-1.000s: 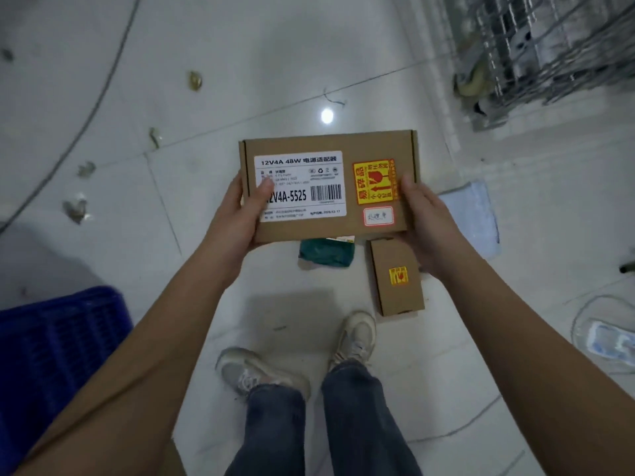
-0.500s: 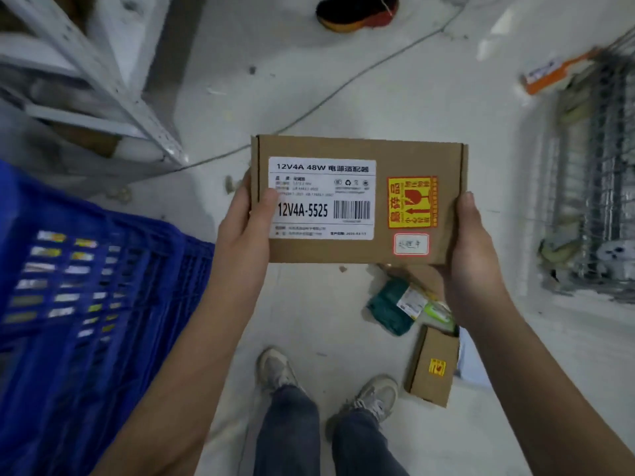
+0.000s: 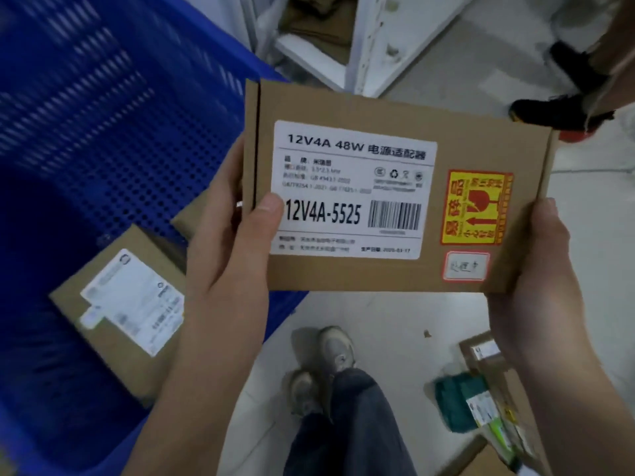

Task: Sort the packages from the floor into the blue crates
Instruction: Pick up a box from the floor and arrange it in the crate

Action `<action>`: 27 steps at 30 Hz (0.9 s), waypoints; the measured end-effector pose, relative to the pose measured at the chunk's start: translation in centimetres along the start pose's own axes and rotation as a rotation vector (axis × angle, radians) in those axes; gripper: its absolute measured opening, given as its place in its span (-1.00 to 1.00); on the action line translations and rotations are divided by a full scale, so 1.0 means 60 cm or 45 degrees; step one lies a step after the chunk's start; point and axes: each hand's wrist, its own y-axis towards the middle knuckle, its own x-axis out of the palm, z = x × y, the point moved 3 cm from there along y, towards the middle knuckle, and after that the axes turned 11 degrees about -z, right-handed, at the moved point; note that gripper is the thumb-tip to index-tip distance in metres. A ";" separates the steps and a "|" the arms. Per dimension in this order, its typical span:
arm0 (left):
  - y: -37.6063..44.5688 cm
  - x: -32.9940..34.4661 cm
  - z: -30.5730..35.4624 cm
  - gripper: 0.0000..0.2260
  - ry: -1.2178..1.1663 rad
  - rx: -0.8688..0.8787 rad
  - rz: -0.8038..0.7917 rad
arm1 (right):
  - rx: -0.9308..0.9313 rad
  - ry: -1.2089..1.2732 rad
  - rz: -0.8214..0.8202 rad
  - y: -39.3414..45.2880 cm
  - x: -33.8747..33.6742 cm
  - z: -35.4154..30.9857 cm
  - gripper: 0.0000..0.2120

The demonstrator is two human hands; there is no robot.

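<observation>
Your box [image 3: 395, 201] fills the middle of the view, gripped at both ends by your left hand [image 3: 233, 242] and right hand [image 3: 536, 269], and its left edge overlaps the blue crate's [image 3: 120, 115] near wall. Inside the crate, a labelled package [image 3: 127, 310] lies flat on the floor of it, with a second one [image 3: 187, 214] partly hidden behind your left hand; the blue floor around them is bare. Below the box, your shoes [image 3: 326, 365] stand on open white floor. To the lower right, a green packet [image 3: 460, 403] and cardboard boxes [image 3: 484, 355] crowd the floor. A white rack [image 3: 364, 39] stands beyond the box.
</observation>
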 end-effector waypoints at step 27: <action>0.250 -0.425 -0.224 -0.38 0.302 -0.962 0.284 | -0.349 -1.704 -0.989 0.354 0.567 0.020 -0.57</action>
